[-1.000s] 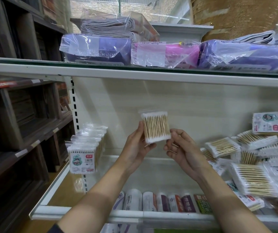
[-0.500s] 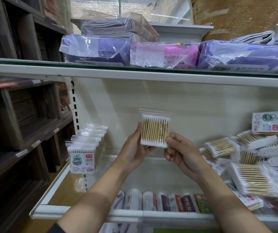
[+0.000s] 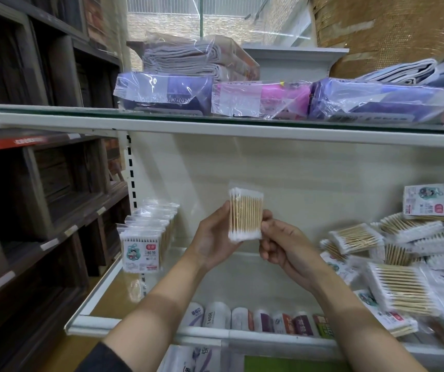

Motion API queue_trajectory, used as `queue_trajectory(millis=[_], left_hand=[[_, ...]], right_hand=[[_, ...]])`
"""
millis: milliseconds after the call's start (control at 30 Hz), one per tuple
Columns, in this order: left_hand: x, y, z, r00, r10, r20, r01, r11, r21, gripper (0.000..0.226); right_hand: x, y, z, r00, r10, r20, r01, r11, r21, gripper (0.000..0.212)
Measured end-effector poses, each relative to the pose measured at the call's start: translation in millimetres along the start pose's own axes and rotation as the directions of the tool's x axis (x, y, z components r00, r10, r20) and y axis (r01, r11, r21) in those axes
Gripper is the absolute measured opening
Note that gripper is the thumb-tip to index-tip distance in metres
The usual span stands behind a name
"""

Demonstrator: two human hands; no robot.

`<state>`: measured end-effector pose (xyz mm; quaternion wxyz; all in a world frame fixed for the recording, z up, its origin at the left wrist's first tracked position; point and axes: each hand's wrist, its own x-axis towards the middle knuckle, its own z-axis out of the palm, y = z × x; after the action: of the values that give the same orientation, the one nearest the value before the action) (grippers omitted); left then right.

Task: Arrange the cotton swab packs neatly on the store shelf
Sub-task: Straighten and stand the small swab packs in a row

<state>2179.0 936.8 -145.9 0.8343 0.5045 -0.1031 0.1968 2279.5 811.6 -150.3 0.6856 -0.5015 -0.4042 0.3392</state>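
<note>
Swab pack held upright for shelving

Left hand [image 3: 211,242] and right hand [image 3: 282,244] both pinch the pack [image 3: 245,214]; likely squaring it for the neat row [image 3: 145,232] left of them.

Retail shop: white gondola shelf [image 3: 231,128] stocked with bagged goods [image 3: 258,99] above, price-labelled packs [image 3: 141,248] below.

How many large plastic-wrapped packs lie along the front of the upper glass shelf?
3: the purple pack on the left, the pink pack in the middle, the lavender pack on the right. Others may be hidden behind them.
</note>
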Motion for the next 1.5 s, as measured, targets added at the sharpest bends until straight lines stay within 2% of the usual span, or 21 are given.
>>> queue_trajectory(millis=[100, 233, 300, 367, 433, 533, 600, 667, 733, 800, 867, 967, 1067, 1100, 1200, 1300, 1433, 1500], left_hand=[[-8, 13, 2, 0.998, 0.036, -0.05, -0.03, 0.992, 0.127, 0.063], [-28, 39, 3, 0.973, 0.189, -0.132, -0.134, 0.929, 0.346, 0.066], [-42, 55, 4, 0.945, 0.289, -0.155, -0.169, 0.834, 0.525, 0.054], [-58, 69, 3, 0.914, 0.364, -0.179, -0.15, 0.712, 0.686, 0.058], [-74, 83, -2, 0.897, 0.392, -0.206, -0.098, 0.629, 0.771, 0.065], [-100, 105, -15, 0.888, 0.375, -0.268, 0.001, 0.581, 0.814, 0.057], [-115, 117, -28, 0.866, 0.402, -0.296, 0.049, 0.522, 0.852, 0.047], [-126, 124, -42, 0.831, 0.442, -0.339, 0.102, 0.478, 0.872, 0.029], [-133, 125, -54, 0.809, 0.455, -0.373, 0.158, 0.442, 0.883, 0.014], [-137, 122, -64, 0.798, 0.467, -0.38, 0.235, 0.339, 0.911, 0.021], [-138, 119, -66, 0.797, 0.493, -0.348, 0.293, 0.189, 0.937, 0.026], [-134, 114, -56, 0.804, 0.532, -0.266, 0.27, 0.072, 0.96, 0.021], [-120, 108, -43, 0.809, 0.554, -0.198, 0.211, 0.041, 0.977, 0.014], [-113, 106, -39, 0.816, 0.547, -0.188, 0.194, 0.046, 0.98, 0.012], [-89, 90, -26, 0.834, 0.519, -0.188, 0.142, 0.127, 0.982, 0.009], [-65, 66, -14, 0.856, 0.48, -0.191, 0.094, 0.218, 0.971, 0.025], [-35, 29, 3, 0.917, 0.356, -0.18, 0.07, 0.299, 0.952, 0.016], [-19, 10, 11, 0.933, 0.323, -0.162, 0.048, 0.334, 0.941, 0.021]], right_hand=[[1, -1, 5, 1.0, 0.002, 0.004, -0.002, 0.999, -0.037, 0.017], [1, -8, 21, 0.995, -0.053, 0.089, 0.054, 0.999, -0.007, 0.016], [2, -11, 37, 0.98, -0.09, 0.18, 0.095, 0.995, -0.016, 0.026], [4, -14, 60, 0.957, -0.13, 0.26, 0.157, 0.984, -0.083, 0.041], [8, -16, 84, 0.952, -0.161, 0.261, 0.207, 0.965, -0.16, 0.03], [15, -15, 110, 0.957, -0.174, 0.232, 0.225, 0.95, -0.215, 0.012], [17, -11, 123, 0.955, -0.143, 0.26, 0.217, 0.935, -0.281, 0.007], [21, -2, 133, 0.95, -0.097, 0.297, 0.21, 0.903, -0.376, 0.011], [27, 12, 141, 0.96, -0.062, 0.274, 0.198, 0.842, -0.501, 0.02], [32, 26, 146, 0.972, -0.047, 0.229, 0.181, 0.77, -0.611, 0.027], [33, 38, 149, 0.973, -0.028, 0.231, 0.18, 0.722, -0.669, 0.025], [31, 45, 149, 0.963, 0.018, 0.27, 0.192, 0.657, -0.729, 0.032], [30, 41, 146, 0.967, 0.031, 0.252, 0.181, 0.615, -0.767, 0.021], [30, 39, 142, 0.972, 0.039, 0.234, 0.165, 0.598, -0.784, 0.023], [28, 29, 123, 0.988, 0.047, 0.149, 0.094, 0.583, -0.807, 0.024], [24, 17, 90, 0.999, 0.023, 0.035, 0.014, 0.601, -0.799, 0.019], [13, -1, 33, 0.992, -0.046, -0.121, -0.073, 0.577, -0.814, 0.012], [3, -11, 4, 0.979, -0.078, -0.189, -0.112, 0.571, -0.813, 0.009]])
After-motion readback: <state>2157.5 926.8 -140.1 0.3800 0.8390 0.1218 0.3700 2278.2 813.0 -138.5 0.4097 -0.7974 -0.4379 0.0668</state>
